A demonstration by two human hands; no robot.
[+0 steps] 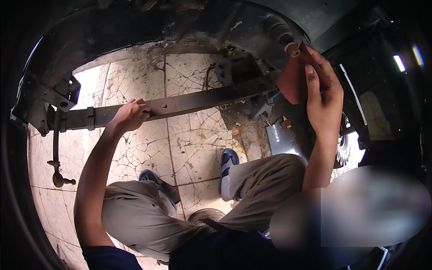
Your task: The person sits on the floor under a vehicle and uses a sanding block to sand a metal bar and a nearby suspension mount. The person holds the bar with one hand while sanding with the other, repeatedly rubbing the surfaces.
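Note:
My right hand (327,101) is raised at the right, pinching a folded reddish-brown sheet of sandpaper (291,84) between thumb and fingers. Just beyond the sheet's upper edge, a dark cylindrical part (280,30) points down with a rusty brown end (292,49). Whether the sandpaper touches that end I cannot tell. Over to the left, my left hand (131,115) curls its fingers over a long dark metal bar (193,101), which runs across in front of me.
A dark curved body panel (135,27) arches over the far side. Below the bar's left end hangs a rod with a ball-shaped joint (58,180). Cracked pale tiles (198,130) cover the floor under my feet. A grey metal plate (281,139) lies right of my knees.

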